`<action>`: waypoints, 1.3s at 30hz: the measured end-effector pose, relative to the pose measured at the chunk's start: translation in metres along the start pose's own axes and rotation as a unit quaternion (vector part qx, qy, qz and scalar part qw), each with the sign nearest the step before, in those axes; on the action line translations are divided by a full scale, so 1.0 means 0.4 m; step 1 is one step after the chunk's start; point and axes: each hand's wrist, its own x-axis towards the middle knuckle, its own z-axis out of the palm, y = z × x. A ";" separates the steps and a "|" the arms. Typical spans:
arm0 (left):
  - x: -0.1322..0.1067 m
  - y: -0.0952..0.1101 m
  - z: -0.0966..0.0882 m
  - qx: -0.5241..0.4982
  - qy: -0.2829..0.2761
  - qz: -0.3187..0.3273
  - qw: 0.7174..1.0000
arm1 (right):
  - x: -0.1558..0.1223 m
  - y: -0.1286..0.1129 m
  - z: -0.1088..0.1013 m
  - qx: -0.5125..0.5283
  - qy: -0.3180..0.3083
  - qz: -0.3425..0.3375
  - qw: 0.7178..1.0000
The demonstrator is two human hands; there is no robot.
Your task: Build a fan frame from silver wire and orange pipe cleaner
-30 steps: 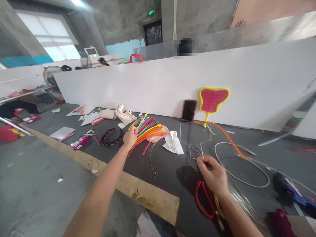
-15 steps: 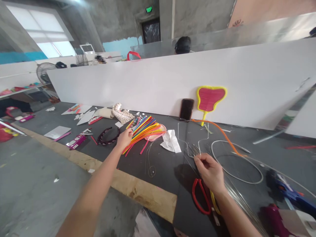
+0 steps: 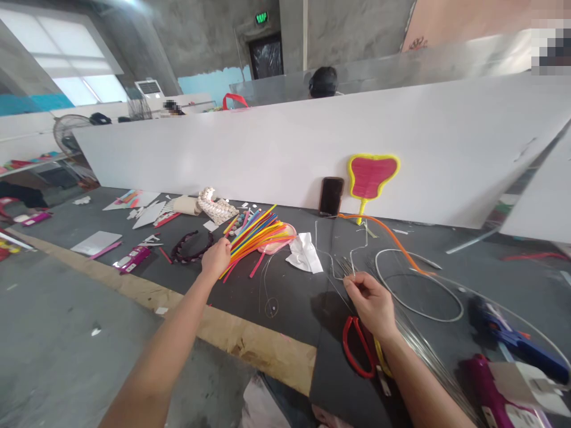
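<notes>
My left hand is closed at the near-left end of a fanned bundle of coloured pipe cleaners, mostly yellow, orange, blue and red. How many its fingers grip is hidden. My right hand pinches the lower end of a thin silvery wire frame, bent into an open outline that stands up from the fingers. Beneath that hand lie red-handled pliers or cutters, partly covered, and a sheaf of straight wires.
A yellow-edged red fan shape and a phone lean against the white partition. A coiled wire, a blue glue gun and a purple box are at right. A dark braided headband lies left of the bundle.
The view has turned slightly right, so everything sits a little further left. One yellow pipe cleaner now sticks up past the bundle's far end. My right hand keeps its pinch on the wire frame.
</notes>
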 end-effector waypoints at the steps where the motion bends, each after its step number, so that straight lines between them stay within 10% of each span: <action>1: -0.001 0.004 -0.001 0.004 0.000 -0.008 1.000 | 0.000 0.000 0.000 0.001 0.000 -0.002 1.000; 24: 0.060 0.041 -0.066 -0.031 0.033 -0.046 0.998 | -0.004 0.011 -0.004 -0.017 -0.001 0.002 1.000; 30: -0.018 0.139 -0.049 -0.127 0.109 0.097 0.981 | 0.000 -0.003 -0.002 0.019 0.015 0.011 1.000; 35: -0.181 0.315 0.018 -0.427 -0.048 0.205 0.879 | 0.003 -0.015 0.005 0.114 0.025 0.033 0.993; 39: -0.268 0.437 0.038 -0.646 -0.252 0.146 0.706 | 0.008 -0.018 0.004 0.174 0.019 0.020 0.984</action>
